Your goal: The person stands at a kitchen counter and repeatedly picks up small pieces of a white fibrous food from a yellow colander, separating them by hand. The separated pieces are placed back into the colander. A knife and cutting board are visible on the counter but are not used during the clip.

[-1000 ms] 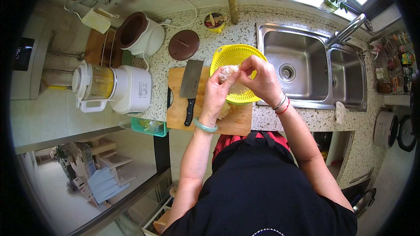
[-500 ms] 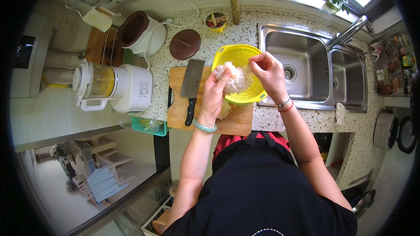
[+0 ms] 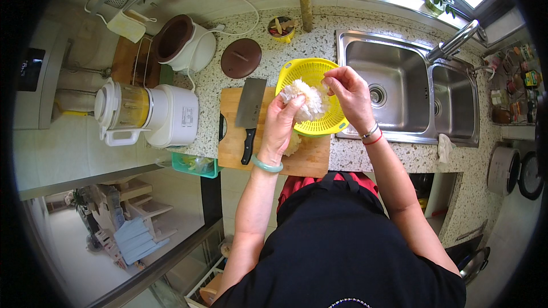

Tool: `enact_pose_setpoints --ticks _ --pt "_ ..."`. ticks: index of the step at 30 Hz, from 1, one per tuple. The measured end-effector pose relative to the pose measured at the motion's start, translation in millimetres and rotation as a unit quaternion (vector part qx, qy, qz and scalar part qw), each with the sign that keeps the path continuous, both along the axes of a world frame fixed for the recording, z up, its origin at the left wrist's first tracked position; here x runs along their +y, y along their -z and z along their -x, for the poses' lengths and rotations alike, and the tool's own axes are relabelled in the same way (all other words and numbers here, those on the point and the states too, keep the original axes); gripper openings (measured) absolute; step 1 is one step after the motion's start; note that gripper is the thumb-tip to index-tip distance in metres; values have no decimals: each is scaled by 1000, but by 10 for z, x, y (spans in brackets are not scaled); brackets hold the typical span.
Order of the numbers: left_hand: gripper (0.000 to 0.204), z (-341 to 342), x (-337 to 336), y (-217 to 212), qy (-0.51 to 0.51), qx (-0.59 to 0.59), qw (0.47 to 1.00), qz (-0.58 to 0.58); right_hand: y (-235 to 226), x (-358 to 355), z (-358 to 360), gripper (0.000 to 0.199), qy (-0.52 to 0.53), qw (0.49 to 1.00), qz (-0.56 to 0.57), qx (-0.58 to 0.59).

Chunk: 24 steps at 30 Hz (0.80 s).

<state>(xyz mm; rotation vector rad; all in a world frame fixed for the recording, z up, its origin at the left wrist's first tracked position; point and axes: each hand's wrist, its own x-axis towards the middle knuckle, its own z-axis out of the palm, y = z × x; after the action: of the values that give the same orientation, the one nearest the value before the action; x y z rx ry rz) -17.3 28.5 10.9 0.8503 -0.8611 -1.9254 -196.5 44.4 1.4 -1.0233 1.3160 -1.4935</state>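
Note:
A frilly, whitish snow fungus [image 3: 309, 101] is in my left hand [image 3: 279, 124], the thumb pressed on its near side. It is over the yellow strainer basket [image 3: 328, 124]. Just right of it, my right hand [image 3: 352, 96] pinches a small pale piece of the fungus between thumb and fingertips. Another pale clump of fungus [image 3: 293, 145] lies on the wooden cutting board [image 3: 308, 162], partly hidden by the left hand and basket. On the board's left part rests a cleaver [image 3: 250, 108] with a black handle pointing towards me.
To the right is a double steel sink [image 3: 394, 68] with a faucet [image 3: 454, 43]. Left of the board stand a white blender [image 3: 171, 115] and a white cooker [image 3: 194, 45]; its brown lid [image 3: 241, 57] lies nearby. A small yellow cup [image 3: 282, 29] of scraps sits behind.
My left hand has tilted the snow fungus slightly, so more of it shows. The right hand has shifted a little, its fingertips now pinching a small piece beside the clump.

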Motion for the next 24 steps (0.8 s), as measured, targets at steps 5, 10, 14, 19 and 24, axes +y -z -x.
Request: enact_pose_setpoints --ticks 5,10,14,19,24 --pt "29 8 0 22 -8 -10 1000 14 -46 2 -30 10 12 998 14 60" --pt "28 33 -5 -10 -10 -23 1000 16 -8 -9 -19 8 11 990 42 133" --pt "28 36 -23 17 -20 -23 999 20 -81 -1 -7 9 -24 999 -24 -12" --pt "30 106 -31 -74 10 -44 998 39 -61 -10 3 11 -46 997 -29 -59" --pt "30 89 -54 2 0 -49 998 50 -152 14 -30 10 -69 997 -10 43"
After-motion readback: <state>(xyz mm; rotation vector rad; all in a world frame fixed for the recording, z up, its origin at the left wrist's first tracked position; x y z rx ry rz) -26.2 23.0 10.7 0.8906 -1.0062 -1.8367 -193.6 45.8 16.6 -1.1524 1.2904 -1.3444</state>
